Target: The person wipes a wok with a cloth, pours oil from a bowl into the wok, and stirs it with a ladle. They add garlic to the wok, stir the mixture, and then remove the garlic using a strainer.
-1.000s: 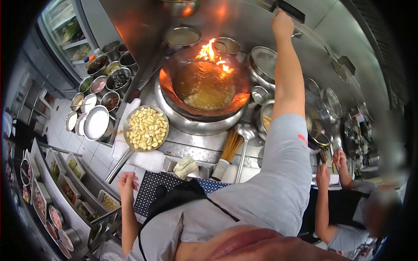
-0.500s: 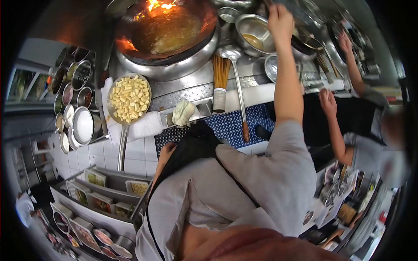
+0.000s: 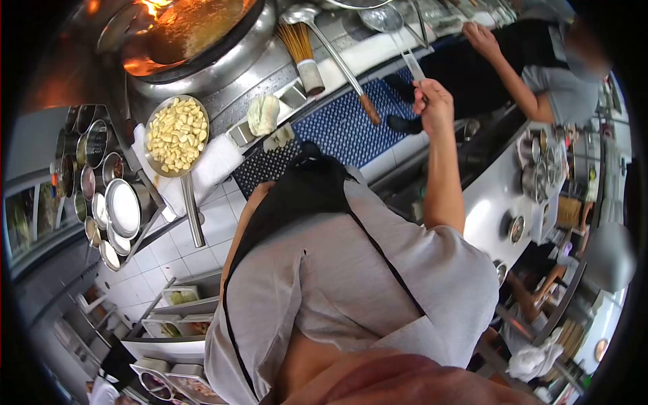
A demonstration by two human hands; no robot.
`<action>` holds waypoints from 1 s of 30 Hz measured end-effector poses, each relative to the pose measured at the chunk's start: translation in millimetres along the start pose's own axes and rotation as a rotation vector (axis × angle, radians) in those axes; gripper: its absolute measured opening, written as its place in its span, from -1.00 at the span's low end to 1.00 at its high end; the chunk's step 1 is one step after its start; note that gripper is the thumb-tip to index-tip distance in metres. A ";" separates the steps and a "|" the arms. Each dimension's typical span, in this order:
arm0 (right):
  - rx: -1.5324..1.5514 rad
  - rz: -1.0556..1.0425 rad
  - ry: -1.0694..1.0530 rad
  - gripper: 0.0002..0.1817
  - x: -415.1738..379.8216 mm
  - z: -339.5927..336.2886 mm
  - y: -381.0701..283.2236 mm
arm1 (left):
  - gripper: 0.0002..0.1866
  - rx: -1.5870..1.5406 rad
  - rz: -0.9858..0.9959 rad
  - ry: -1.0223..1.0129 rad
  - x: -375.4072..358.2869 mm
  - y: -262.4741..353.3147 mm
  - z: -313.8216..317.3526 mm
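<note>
My right hand (image 3: 435,101) is raised at the right of my body, fingers wrapped around a slim utensil with a flat pale metal handle (image 3: 414,66). Its thin far end points toward the counter; I cannot make out its kind. Just beyond it lies a round strainer (image 3: 383,19) on the counter. My left hand (image 3: 262,191) hangs beside my black apron, mostly hidden by it, so its fingers do not show. In front of me a ladle (image 3: 334,54) with a wooden grip rests over the counter edge, next to a bamboo wok brush (image 3: 297,44).
A wok (image 3: 196,34) of bubbling oil stands over flames at upper left. A pan of pale peeled cloves or nuts (image 3: 177,135) sits on a white towel (image 3: 219,155), handle jutting outward. A crumpled cloth (image 3: 263,115) lies nearby. A co-worker (image 3: 513,74) stands at the right.
My right hand has come back from above the metal bowls to over the floor at my right, bringing the slim utensil into view. My view has turned rightward and down.
</note>
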State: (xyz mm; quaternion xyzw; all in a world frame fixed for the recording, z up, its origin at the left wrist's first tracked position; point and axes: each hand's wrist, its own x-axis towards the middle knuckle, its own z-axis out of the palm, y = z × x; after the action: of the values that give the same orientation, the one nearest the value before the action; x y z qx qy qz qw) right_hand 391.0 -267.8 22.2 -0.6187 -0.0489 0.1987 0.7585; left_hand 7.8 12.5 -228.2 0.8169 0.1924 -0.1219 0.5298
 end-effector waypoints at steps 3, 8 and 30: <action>-0.091 -0.014 0.030 -0.76 -59.1 -54.1 -31.1 | -0.75 0.060 0.031 -0.074 5.8 -3.7 -2.2; -0.538 -0.070 0.246 -0.76 -173.1 -97.9 -134.3 | -0.76 0.147 0.089 -0.162 19.3 -9.6 -4.1; -1.319 0.234 0.074 -0.41 198.6 -72.3 202.4 | -0.75 -0.190 -0.370 0.185 -11.4 82.3 -40.8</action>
State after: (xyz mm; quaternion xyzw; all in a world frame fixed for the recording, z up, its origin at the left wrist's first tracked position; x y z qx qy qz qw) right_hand 547.4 -230.9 -222.4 -0.9603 -0.0668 0.1868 0.1962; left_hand 33.9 17.6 -139.5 0.7220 0.3973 -0.1228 0.5530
